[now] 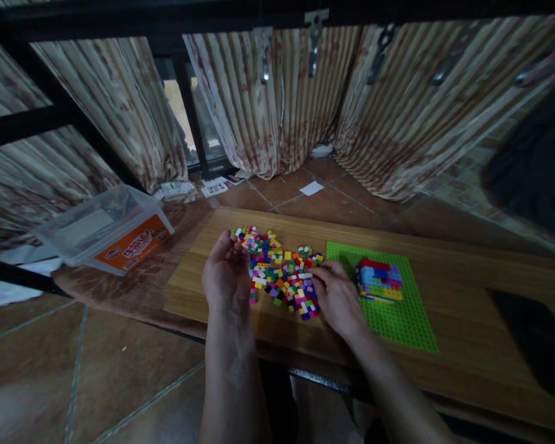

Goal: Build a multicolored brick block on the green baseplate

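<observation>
My left hand (227,271) is raised at the left side of a pile of small coloured toy bricks (277,259), palm turned up and fingers curled in. Whatever lies inside those fingers, if anything, is hidden. Over the pile's right part, my right hand (337,297) reaches in with thumb and forefinger closed at a white toy brick (305,275). Just right of that hand stands a block built of many-coloured bricks (379,279), in layers of red, blue, purple and yellow. It sits on a green studded baseplate (414,317).
A wooden table (462,290) carries the bricks and baseplate, with a dark flat object (531,339) at its right. A clear plastic box (108,231) with an orange label stands beyond the left end. Papers (311,188) lie on the tiled floor before striped curtains (287,105).
</observation>
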The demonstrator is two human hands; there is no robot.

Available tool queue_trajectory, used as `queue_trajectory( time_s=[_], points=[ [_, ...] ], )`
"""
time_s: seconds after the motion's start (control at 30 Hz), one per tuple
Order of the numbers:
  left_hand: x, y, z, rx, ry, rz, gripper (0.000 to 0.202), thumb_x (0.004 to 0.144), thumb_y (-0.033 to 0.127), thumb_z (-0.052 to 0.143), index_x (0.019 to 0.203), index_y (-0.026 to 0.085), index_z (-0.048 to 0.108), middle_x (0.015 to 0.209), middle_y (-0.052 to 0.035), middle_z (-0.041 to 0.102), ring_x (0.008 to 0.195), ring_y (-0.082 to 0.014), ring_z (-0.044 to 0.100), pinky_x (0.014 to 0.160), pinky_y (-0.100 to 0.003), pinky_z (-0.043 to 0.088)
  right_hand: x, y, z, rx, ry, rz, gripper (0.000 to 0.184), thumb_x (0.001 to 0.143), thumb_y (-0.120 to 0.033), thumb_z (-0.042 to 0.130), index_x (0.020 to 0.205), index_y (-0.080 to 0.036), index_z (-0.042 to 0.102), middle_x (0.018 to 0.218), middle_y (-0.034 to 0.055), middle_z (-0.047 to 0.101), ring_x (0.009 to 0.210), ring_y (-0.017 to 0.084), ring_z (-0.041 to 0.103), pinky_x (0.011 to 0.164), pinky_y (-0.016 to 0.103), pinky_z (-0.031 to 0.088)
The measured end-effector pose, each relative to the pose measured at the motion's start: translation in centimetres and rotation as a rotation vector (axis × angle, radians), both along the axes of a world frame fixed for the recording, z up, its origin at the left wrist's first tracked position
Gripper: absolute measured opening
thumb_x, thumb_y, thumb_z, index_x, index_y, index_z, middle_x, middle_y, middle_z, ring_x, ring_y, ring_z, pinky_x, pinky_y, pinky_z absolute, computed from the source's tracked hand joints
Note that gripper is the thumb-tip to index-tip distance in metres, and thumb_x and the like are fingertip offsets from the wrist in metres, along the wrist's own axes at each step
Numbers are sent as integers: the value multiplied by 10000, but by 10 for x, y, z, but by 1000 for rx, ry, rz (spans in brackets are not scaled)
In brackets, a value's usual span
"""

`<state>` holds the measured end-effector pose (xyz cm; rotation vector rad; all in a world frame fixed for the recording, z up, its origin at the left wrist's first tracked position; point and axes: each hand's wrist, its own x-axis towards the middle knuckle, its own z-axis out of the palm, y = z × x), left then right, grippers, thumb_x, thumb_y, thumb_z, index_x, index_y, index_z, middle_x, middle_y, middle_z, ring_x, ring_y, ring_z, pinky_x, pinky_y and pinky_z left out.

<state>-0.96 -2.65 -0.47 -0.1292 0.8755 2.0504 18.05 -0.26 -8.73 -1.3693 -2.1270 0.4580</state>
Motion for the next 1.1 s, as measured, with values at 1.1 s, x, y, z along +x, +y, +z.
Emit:
queue_trajectory(
  time_s=[1.1],
  points=[
    [27,11,-29,-606,1515,-473,104,662,122,626,627,205,678,594,-21,623,709,-204,607,728,-282,420,0,-13,6,-315,628,-30,199,921,-361,479,935,-232,629,751,10,707,638,174,693,561,272,533]
  ],
)
